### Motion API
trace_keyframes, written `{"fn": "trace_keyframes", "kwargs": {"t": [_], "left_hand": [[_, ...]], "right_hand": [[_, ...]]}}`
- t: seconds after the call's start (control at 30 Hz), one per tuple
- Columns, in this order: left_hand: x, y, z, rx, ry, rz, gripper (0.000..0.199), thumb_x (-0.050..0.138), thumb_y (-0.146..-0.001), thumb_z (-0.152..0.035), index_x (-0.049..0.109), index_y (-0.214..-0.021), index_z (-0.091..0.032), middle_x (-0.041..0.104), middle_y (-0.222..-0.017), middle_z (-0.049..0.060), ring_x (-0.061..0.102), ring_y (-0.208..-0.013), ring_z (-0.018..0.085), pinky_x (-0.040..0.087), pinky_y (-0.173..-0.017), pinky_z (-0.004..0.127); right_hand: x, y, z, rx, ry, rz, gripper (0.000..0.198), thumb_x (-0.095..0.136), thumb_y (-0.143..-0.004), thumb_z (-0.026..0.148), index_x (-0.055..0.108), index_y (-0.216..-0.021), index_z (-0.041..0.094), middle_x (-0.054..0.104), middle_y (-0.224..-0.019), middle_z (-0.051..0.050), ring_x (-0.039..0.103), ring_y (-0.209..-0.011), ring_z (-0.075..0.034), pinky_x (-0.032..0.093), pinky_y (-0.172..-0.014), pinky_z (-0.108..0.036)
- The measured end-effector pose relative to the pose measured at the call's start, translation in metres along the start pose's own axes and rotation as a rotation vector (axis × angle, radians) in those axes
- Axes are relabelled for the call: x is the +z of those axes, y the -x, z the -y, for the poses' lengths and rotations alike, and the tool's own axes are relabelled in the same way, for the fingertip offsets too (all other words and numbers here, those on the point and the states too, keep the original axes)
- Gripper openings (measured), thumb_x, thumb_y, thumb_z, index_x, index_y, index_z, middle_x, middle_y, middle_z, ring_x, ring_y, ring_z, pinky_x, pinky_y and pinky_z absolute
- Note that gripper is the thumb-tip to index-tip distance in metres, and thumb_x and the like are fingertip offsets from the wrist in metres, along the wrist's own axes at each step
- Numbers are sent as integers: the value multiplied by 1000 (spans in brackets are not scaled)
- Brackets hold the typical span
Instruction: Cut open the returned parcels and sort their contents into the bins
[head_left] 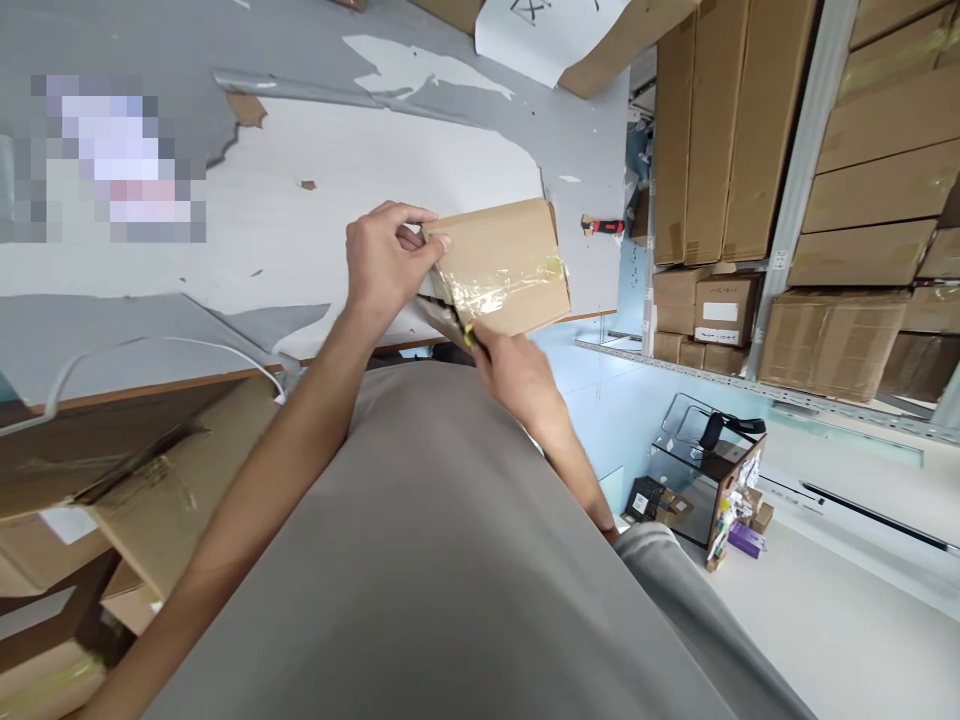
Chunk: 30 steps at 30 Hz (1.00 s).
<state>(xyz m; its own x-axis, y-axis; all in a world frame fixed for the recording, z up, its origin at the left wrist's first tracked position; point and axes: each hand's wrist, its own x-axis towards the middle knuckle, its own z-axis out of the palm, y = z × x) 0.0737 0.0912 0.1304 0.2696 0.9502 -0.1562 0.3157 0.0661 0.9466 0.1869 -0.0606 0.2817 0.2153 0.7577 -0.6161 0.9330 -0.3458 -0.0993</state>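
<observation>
Cardboard box [499,240] at twelve o'clock from the centre of my feed, by the near edge of the table [592,280]; a strip of clear tape [499,290] glints across it. Nearest the camera, at six o'clock, grey clothing [435,520]. Right hand [521,380], just off centre toward four o'clock: fingers wrapped round a black-and-yellow cutter [469,335], its dark end pointing toward ten o'clock, at the box's near left corner. I cannot tell whether the edge has bitten into the board. Left hand [390,255], at ten o'clock: grasping the box's left end, thumb laid on top, the other fingers curled at the edge. Risk, as I judge it: the tip lies close below the left thumb, so a sudden give in the board or tape could run it into those fingers. Second risk: with the box so near the table edge, a hard pull toward six o'clock might swing or drag it off if the left hold loosens. Too deep a stroke could also score whatever is inside; contents not visible to me. Beyond: red-and-black tool [606,226] at two o'clock, apart from the box; farther out, toward three, carton-laden shelving [810,130].
</observation>
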Motion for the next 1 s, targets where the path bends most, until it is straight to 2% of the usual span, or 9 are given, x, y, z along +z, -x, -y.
{"fn": "trace_keyframes", "kwargs": {"t": [0.1,0.23,0.33,0.47,0.57,0.67,0.73,0.87,1.0], "left_hand": [[0,-2,3,13,-17,-23,28,82,-109,-45,88,-108,-17,85,-105,5,72,-82,17,67,-92,40],[1,-2,10,18,16,-39,31,89,-105,-52,87,-112,-21,87,-117,5,72,-85,17,66,-88,38],[2,-1,15,8,20,-78,44,95,-100,-59,87,-119,-20,88,-122,6,73,-88,17,66,-88,35],[-1,10,19,-23,-1,-133,60,95,-98,-63,82,-136,-19,85,-141,9,78,-100,20,68,-92,36],[-7,28,11,3,-107,-183,69,89,-100,-67,76,-148,-20,78,-154,12,80,-121,28,70,-106,48],[-4,47,-17,169,-301,-269,73,84,-101,-63,70,-160,-24,69,-167,11,66,-156,39,54,-133,65],[11,54,-43,284,-390,-218,69,81,-104,-58,66,-166,-31,61,-177,7,52,-171,41,40,-143,70],[71,53,-86,338,-355,107,47,65,-116,-55,70,-160,-38,60,-180,0,37,-182,38,29,-151,67],[121,50,-87,274,-349,193,43,59,-120,-53,71,-159,-40,62,-179,3,40,-181,37,25,-152,69]], "right_hand": [[14,12,-1,44,41,65,54,57,-122,27,61,-176,26,91,-109,-14,87,-99,-37,66,-94,-44],[22,22,-11,26,-77,24,58,53,-125,33,55,-182,28,92,-109,-11,88,-98,-36,66,-93,-43],[19,22,-37,-1,-235,-107,59,50,-125,41,54,-183,32,92,-109,-8,88,-98,-36,66,-92,-41],[14,7,-89,76,-395,-344,61,43,-126,51,54,-183,31,92,-114,-10,88,-100,-33,67,-97,-42],[12,-10,-128,127,-452,-464,61,39,-125,52,58,-178,28,89,-134,-14,86,-121,-37,68,-106,-48],[12,-24,-157,109,-517,-501,60,40,-123,50,58,-176,28,83,-151,-16,80,-138,-38,66,-115,-54],[11,-32,-170,63,-553,-495,59,41,-123,48,59,-175,28,80,-156,-16,78,-142,-37,65,-119,-54],[2,-45,-182,-28,-541,-422,58,40,-125,44,58,-177,24,79,-151,-19,77,-139,-36,65,-119,-51],[-18,-60,-179,-107,-446,-306,59,42,-125,36,52,-183,27,75,-154,-17,78,-136,-35,65,-116,-47]]}}
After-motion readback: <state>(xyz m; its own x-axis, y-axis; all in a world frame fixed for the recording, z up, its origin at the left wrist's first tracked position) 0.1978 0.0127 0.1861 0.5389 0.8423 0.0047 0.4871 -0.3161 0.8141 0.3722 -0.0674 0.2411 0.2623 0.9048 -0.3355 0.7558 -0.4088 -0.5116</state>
